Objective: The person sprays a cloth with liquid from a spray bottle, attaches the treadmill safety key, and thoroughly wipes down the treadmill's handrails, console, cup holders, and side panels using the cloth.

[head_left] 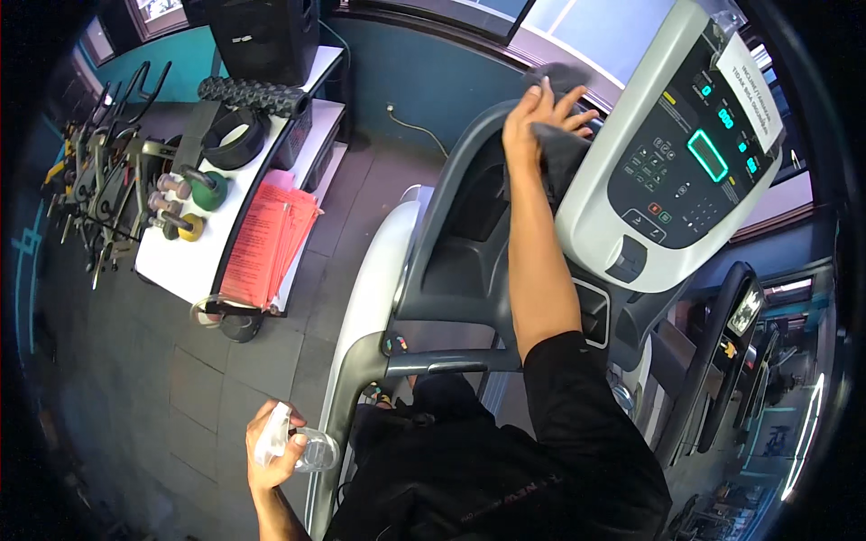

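My left hand (270, 450) grips a clear spray bottle (318, 451) with a white trigger head, beside the treadmill's left side rail. The bottle lies nearly sideways, its base towards the rail. Reaching forward, my right hand (541, 125) has its fingers spread over a dark grey cloth (558, 152). Part of the cloth hangs below the palm and part shows blurred beyond the fingertips. The hand is at the far edge of the treadmill's dark tray (460, 264), left of the lit console (683, 155). My forearm hides part of the tray.
A crossbar handle (446, 363) spans before my body. At left, a white shelf (179, 270) bears red papers (267, 243), a green kettlebell (208, 191), small dumbbells and a black foam roller (254, 96). A speaker (264, 40) stands behind. Another machine (731, 351) is at right.
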`<state>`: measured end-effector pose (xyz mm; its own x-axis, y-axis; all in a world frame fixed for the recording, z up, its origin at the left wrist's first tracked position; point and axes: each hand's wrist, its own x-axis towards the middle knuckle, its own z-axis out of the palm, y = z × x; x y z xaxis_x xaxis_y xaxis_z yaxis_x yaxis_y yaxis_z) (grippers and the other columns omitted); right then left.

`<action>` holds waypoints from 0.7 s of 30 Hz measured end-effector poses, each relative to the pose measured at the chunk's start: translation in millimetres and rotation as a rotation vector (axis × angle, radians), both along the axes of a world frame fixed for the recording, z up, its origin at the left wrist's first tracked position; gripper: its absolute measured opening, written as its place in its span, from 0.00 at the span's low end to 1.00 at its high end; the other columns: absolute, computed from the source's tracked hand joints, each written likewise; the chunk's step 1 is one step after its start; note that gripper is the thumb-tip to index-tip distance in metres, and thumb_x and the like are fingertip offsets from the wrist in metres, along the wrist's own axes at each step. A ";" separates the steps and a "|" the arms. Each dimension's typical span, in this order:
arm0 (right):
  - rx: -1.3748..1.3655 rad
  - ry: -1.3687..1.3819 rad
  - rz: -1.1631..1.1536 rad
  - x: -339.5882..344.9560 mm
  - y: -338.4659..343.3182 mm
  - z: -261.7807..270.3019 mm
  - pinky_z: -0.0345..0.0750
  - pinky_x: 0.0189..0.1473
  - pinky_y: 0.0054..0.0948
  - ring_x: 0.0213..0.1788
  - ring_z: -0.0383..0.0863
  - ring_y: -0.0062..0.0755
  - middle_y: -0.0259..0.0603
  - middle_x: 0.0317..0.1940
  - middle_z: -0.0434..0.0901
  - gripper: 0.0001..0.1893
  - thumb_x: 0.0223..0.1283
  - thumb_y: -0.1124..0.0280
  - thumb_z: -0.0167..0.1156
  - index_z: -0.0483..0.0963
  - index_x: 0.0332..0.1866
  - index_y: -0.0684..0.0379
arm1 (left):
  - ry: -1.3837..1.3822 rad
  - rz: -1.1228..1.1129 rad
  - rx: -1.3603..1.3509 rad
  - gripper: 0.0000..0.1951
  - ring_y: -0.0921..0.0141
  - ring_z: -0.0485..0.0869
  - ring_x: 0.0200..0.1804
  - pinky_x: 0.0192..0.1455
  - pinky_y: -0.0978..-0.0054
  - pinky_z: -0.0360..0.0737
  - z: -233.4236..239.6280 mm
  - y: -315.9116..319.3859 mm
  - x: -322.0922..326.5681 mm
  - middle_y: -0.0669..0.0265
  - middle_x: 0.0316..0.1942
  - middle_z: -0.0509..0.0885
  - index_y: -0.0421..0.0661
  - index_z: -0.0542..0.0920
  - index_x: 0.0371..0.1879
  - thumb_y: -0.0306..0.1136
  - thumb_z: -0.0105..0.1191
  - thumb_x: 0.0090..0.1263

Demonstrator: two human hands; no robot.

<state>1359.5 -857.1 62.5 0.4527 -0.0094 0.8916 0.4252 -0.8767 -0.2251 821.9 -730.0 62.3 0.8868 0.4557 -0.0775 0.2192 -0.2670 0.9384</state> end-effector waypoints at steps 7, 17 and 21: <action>-0.924 0.515 0.780 -197.2 2.6 -124.0 0.46 0.74 0.56 0.75 0.50 0.57 0.57 0.64 0.68 0.23 0.66 0.63 0.49 0.76 0.50 0.76 | -0.048 0.047 0.032 0.22 0.66 0.78 0.31 0.32 0.71 0.74 -5.6 -8.7 -25.0 0.59 0.29 0.78 0.36 0.79 0.30 0.48 0.61 0.58; 1.100 2.049 1.208 -231.7 -97.4 -69.4 0.66 0.69 0.39 0.63 0.73 0.40 0.48 0.60 0.75 0.22 0.75 0.59 0.45 0.70 0.62 0.66 | -0.178 0.176 0.011 0.20 0.65 0.78 0.31 0.32 0.69 0.73 -24.1 -10.6 -65.7 0.60 0.28 0.78 0.38 0.79 0.28 0.47 0.61 0.56; 1.391 1.514 1.401 -224.0 -87.2 22.8 0.65 0.69 0.45 0.63 0.73 0.47 0.52 0.63 0.71 0.26 0.75 0.55 0.39 0.63 0.67 0.64 | -0.162 0.172 0.018 0.20 0.64 0.78 0.31 0.33 0.68 0.74 -22.7 -8.3 -65.6 0.59 0.28 0.78 0.38 0.79 0.29 0.46 0.62 0.56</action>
